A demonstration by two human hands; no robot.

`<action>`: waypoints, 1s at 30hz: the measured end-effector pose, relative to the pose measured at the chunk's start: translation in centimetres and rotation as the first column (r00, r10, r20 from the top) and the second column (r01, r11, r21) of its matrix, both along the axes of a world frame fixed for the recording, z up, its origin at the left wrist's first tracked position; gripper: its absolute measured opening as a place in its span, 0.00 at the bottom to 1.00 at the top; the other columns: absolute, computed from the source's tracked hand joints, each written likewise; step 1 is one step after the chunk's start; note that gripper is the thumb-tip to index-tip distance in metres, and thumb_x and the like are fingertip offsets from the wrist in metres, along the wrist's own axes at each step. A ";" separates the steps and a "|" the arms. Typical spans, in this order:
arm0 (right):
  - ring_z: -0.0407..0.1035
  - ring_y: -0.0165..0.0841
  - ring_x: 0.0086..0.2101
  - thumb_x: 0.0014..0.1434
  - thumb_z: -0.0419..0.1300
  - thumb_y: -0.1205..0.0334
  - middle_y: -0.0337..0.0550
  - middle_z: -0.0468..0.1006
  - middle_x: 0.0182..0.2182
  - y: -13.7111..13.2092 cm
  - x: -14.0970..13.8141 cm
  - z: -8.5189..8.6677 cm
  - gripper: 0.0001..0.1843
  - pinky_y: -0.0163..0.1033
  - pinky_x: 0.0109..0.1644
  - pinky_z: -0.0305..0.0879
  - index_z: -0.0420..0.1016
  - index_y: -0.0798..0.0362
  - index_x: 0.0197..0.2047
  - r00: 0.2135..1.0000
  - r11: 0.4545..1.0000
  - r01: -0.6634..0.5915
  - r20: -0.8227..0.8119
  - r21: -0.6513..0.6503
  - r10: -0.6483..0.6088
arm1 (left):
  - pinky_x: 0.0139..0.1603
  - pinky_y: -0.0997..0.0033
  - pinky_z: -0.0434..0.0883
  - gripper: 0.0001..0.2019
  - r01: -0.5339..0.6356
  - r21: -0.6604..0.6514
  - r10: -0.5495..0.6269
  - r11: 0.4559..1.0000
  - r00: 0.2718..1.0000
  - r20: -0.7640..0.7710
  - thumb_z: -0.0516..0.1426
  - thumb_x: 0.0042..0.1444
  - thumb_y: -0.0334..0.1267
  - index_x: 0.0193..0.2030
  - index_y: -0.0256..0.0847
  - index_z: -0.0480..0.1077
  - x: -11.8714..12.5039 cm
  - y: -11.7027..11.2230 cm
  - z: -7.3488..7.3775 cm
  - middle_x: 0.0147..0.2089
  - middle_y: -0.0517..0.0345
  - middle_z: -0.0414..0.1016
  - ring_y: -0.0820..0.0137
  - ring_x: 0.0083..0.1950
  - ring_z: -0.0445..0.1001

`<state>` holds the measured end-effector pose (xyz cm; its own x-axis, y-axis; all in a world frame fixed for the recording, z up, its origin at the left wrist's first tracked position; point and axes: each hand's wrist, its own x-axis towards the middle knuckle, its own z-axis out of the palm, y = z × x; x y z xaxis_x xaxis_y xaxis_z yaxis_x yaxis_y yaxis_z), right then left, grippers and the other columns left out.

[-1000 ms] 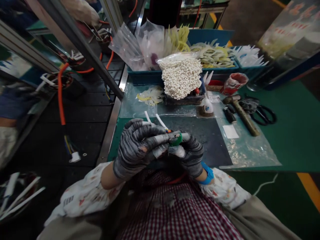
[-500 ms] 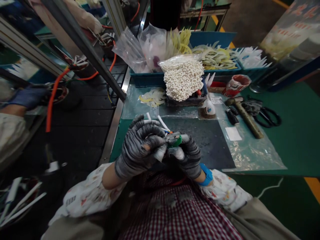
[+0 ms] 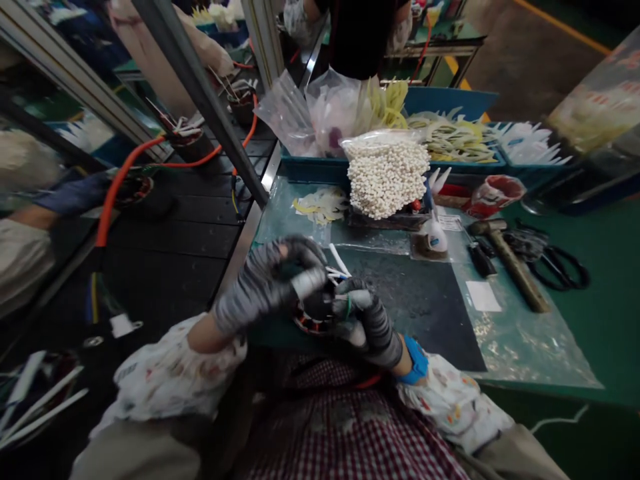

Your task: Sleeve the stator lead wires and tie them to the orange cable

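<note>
A round motor stator point(image 3: 311, 324) with copper-coloured windings is in front of me, partly hidden by my hands. White sleeves point(image 3: 340, 260) and thin wires rise from its far side. My left hand point(image 3: 270, 283), in a grey striped glove, arches over the stator's left side. Its thumb and fingertips come together near the wires, smeared by motion; what lies between them I cannot make out. On the right side of the stator, my right hand point(image 3: 367, 323), gloved alike, has its fingers closed round a narrow green strip point(image 3: 349, 305).
Beyond the dark mat point(image 3: 425, 307) are a bag of small white pieces point(image 3: 387, 177) and a blue bin of yellowish sleeves point(image 3: 453, 133). A hammer point(image 3: 517, 267) and scissors point(image 3: 565, 267) lie at right. A metal post point(image 3: 205, 100) and a co-worker's gloved hand point(image 3: 75, 193) are left.
My left hand has moved left and away from my right hand, uncovering the stator's windings. Less of the green strip shows now. The whole view has shifted slightly.
</note>
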<state>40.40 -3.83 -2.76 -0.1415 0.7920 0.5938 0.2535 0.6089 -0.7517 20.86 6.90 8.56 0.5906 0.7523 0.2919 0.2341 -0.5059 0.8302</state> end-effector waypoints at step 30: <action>0.68 0.34 0.28 0.73 0.64 0.38 0.32 0.67 0.27 -1.0 1.8 0.8 0.15 0.41 0.32 0.73 0.77 0.39 0.46 0.790 0.968 0.075 -0.578 -0.238 -0.203 | 0.48 0.62 0.83 0.11 -0.167 0.434 0.306 0.885 0.912 -0.273 0.60 0.76 0.43 0.56 0.44 0.81 -1.4 -2.4 -3.1 0.47 0.55 0.87 0.64 0.46 0.85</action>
<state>42.17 -4.80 -1.96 0.3086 0.8816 0.3572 -0.2108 0.4296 -0.8781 19.50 4.51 5.50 0.5222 0.7446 0.4158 0.6092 -0.6669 0.4291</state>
